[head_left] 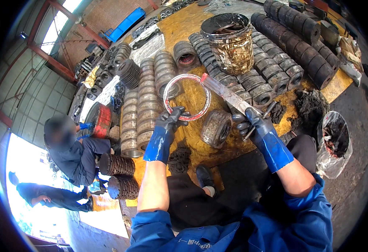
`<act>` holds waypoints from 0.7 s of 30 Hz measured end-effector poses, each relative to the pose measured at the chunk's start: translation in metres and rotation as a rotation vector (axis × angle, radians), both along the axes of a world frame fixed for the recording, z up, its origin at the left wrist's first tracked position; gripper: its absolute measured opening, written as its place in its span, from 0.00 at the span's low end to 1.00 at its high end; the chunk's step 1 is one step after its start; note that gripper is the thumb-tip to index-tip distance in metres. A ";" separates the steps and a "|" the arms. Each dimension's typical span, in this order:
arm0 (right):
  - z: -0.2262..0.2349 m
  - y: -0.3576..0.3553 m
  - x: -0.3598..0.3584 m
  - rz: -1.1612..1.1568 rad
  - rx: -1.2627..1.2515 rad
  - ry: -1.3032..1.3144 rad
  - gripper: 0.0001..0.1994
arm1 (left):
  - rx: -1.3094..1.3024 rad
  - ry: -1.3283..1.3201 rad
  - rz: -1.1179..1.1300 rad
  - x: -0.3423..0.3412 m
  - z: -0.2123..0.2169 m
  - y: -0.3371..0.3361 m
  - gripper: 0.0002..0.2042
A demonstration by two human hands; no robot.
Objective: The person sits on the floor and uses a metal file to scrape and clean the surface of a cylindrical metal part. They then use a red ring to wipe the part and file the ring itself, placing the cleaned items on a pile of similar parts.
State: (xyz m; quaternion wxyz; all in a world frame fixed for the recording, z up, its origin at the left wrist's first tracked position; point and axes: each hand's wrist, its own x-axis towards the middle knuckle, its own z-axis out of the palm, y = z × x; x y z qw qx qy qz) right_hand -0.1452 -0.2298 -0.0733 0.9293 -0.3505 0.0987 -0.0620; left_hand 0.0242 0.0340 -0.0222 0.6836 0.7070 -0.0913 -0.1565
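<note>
1. Just left of centre: left hand (pixel 170 120), gloved in blue and black, fingers curled around the lower left edge of a red-and-white ring (pixel 187 77). Held up at mid-frame, well clear of the glove cuff. Probably best to grip low, away from the red smears, and turn the ring in small steps.
2. Right of centre: right hand (pixel 257 126), gloved alike, grasping a flat pale strip (pixel 228 93), red tip overlapping the ring's upper right edge. Likely worth keeping pressure light and even — no digging. Across the fingers, a metal rod (pixel 270 109); cannot tell whether gripped.
3. Counted, far left: two co-workers, one seated (pixel 73 155), one lower down (pixel 52 195). Beside them, one red-and-black wheel-like piece (pixel 103 121).
4. Lower left: two stacks of dark discs (pixel 117 164).
5. Centre: one ring, one strip, one rod, one loose cylinder (pixel 215 128); above, one smeared bucket (pixel 234 52).
6. Right: one plastic bag (pixel 335 161). Across the top, rows of cylinders (pixel 263 69) — too many to count.
</note>
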 end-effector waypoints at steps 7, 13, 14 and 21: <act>-0.010 -0.002 0.002 -0.013 -0.128 -0.030 0.21 | 0.131 0.042 -0.152 -0.013 0.016 -0.003 0.17; -0.002 0.002 0.001 0.016 -0.062 -0.058 0.21 | 0.114 0.029 -0.108 -0.009 0.006 -0.004 0.17; 0.002 -0.001 -0.001 0.020 -0.076 -0.056 0.21 | 0.092 0.032 -0.082 -0.005 0.006 -0.004 0.17; 0.012 -0.009 -0.007 0.000 -0.249 -0.065 0.23 | 0.033 -0.123 0.050 0.011 0.001 0.009 0.17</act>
